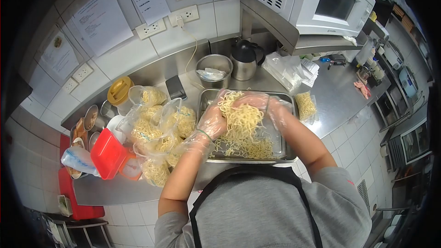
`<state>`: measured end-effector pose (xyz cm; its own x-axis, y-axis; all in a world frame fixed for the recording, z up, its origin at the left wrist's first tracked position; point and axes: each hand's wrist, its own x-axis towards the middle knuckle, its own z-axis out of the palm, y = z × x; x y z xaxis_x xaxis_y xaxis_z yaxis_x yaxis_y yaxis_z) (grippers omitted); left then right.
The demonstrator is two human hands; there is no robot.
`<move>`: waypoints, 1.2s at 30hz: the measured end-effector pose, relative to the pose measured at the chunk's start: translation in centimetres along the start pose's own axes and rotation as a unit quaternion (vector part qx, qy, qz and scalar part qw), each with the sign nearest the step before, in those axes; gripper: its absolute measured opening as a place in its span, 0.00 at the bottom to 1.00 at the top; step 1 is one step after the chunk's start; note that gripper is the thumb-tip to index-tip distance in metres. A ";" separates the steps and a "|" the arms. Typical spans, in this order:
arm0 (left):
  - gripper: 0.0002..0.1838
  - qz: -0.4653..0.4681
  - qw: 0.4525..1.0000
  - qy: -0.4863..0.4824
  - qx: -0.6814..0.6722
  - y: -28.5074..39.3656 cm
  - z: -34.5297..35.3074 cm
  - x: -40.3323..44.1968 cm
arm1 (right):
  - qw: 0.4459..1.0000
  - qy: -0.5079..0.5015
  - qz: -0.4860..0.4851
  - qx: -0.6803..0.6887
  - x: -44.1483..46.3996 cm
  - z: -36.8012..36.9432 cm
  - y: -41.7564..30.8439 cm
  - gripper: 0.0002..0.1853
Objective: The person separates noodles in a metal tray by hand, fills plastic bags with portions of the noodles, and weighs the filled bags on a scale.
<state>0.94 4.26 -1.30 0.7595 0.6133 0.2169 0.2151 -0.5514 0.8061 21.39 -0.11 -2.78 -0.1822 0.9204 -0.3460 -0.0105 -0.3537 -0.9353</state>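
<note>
Both hands wear clear plastic gloves and are over a rectangular metal tray (243, 160). My left hand (215, 120) is closed round the left side of a clump of yellow noodles (245, 118). My right hand (262, 103) grips the upper right of the same clump, its fingers partly buried in the strands. More loose noodles (250, 148) lie in the tray below the clump. Left of the tray sit several clear bags of noodles (148, 131). One smaller bag of noodles (305, 105) lies just right of the tray.
Behind the tray stand a metal pot (214, 70) and a black-topped steel jug (245, 59). A phone (175, 87) lies near the wall. A red container (108, 154) and bowls are at left. A microwave (333, 7) sits on a shelf at upper right.
</note>
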 end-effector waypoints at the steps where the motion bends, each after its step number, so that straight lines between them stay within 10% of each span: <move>1: 0.38 -0.002 1.000 -0.009 0.021 0.4 0.0 -0.2 | 0.997 -0.008 0.015 0.070 1.0 0.4 0.4 0.18; 7: 0.38 0.010 0.997 -0.005 0.080 -1.8 1.1 -0.1 | 0.934 0.018 0.063 0.352 4.7 1.8 3.0 0.11; 11: 0.37 -0.163 0.984 -0.031 -0.069 -2.9 -0.3 1.3 | 0.977 -0.028 -0.030 0.209 -0.5 3.3 -2.2 0.14; 13: 0.40 -0.104 0.994 -0.008 -0.030 -2.5 -0.2 1.3 | 0.995 0.019 -0.066 -0.078 -0.7 3.0 -2.3 0.17; 15: 0.42 -0.053 0.996 0.021 0.062 -1.3 0.6 1.4 | 0.903 0.041 -0.032 -0.425 0.8 2.1 -3.1 0.19; 16: 0.44 -0.099 0.990 -0.006 -0.104 -0.1 0.7 1.0 | 0.841 0.089 -0.014 -0.533 1.0 2.8 -3.4 0.17; 19: 0.43 0.021 0.998 0.032 0.043 -1.7 1.2 1.4 | 0.783 0.099 -0.022 -0.614 0.0 3.8 -4.5 0.20; 25: 0.45 -0.108 0.992 0.020 -0.063 -2.6 -1.7 0.1 | 0.873 0.209 -0.081 -0.434 -3.1 2.8 -7.0 0.23; 30: 0.45 -0.073 0.996 0.034 -0.038 -4.2 0.3 0.5 | 0.784 0.241 -0.177 -0.543 -0.3 5.2 2.6 0.52; 33: 0.44 -0.055 0.997 0.050 -0.033 -5.1 0.7 0.4 | 0.832 0.186 -0.035 -0.522 0.1 4.7 0.9 0.43; 36: 0.44 -0.096 0.993 0.045 -0.058 -4.3 -1.1 -0.1 | 0.824 0.103 -0.096 -0.548 -1.0 3.3 -2.0 0.29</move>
<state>-0.75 7.17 -4.15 0.6522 0.7518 0.0973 0.2751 -0.3543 0.8937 18.32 -0.93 -0.34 -0.1088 0.9906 -0.0835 0.8958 0.0613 -0.4403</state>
